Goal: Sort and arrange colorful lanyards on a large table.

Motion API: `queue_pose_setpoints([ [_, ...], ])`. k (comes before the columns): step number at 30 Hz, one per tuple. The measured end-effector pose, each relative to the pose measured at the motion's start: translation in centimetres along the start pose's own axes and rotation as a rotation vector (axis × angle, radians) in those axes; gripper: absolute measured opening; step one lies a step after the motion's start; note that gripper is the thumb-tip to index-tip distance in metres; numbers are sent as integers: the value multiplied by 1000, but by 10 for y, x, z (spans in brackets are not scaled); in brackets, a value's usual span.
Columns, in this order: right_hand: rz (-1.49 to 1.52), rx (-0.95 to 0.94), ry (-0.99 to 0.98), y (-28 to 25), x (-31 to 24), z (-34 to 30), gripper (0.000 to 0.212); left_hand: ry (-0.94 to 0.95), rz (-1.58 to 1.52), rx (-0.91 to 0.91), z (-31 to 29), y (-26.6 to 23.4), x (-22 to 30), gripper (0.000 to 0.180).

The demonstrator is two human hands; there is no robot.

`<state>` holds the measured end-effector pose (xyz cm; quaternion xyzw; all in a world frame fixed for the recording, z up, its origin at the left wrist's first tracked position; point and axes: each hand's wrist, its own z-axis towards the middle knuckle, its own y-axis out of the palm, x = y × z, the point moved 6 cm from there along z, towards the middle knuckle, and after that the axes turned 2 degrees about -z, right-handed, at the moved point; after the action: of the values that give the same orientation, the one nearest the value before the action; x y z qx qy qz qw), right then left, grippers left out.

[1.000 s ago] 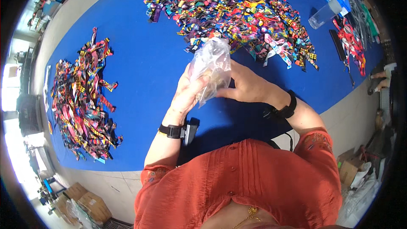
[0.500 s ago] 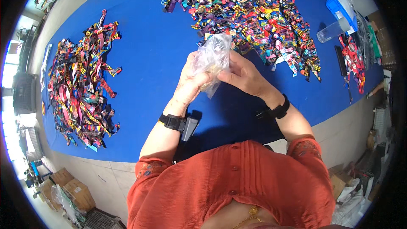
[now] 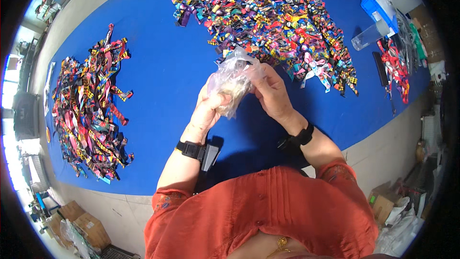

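Head view: above the blue table (image 3: 158, 120), my left hand (image 3: 206, 105) clasps the crinkled clear plastic bag (image 3: 235, 79) low — presumably steadying its limp film — while my right hand (image 3: 274, 95) pinches its right edge.

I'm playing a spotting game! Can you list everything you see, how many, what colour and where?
Bag: 1, clear, in the hands
Big pile: 1, multicoloured strips, table's far side
Left pile: 1, multicoloured strips, table's left
Red pile: 1, mostly red, table's right
Table: 1, blue, in front of the person
Tub: 1, blue, table's far right
Tube: 1, clear, by the tub
Bar: 1, black, beside the red pile
Boxes: several, brown, lower left and right
Necklace: 1, gold, at the neck
Top: 1, orange-red, worn
Wristbands: 2, black, one per wrist
Left hand: 1, bare, bag's left
Right hand: 1, bare, bag's right
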<state>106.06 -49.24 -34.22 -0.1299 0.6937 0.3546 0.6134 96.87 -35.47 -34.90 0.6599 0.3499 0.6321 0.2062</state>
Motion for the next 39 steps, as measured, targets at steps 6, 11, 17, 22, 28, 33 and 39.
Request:
queue_pose_setpoints([
  [6, -127, -44, -109, 23, -20, 12, 17, -46, 56, -19, -3, -9, -7, 73],
  [11, -305, -87, -257, 43, -36, 35, 19, -33, -78, -42, -2, 2, -2, 70],
  [17, -576, -257, -377, 52, -58, 31, 35, -91, 24, -37, -4, -17, -2, 73],
  [22, -771, -331, -1001, 71, -107, 2, 42, 56, 17, 73, -9, -26, -5, 73],
  [28, -913, -372, -1058, 85, -111, -6, 39, 60, -74, -170, -2, -22, -8, 42],
  [33, -1091, -241, -1044, 70, -117, 0, 35, 93, 26, 73, 3, -11, -2, 76],
  [39, -1215, -192, -1022, 68, -110, 0, 13, 65, 90, 82, -4, -19, 3, 70],
])
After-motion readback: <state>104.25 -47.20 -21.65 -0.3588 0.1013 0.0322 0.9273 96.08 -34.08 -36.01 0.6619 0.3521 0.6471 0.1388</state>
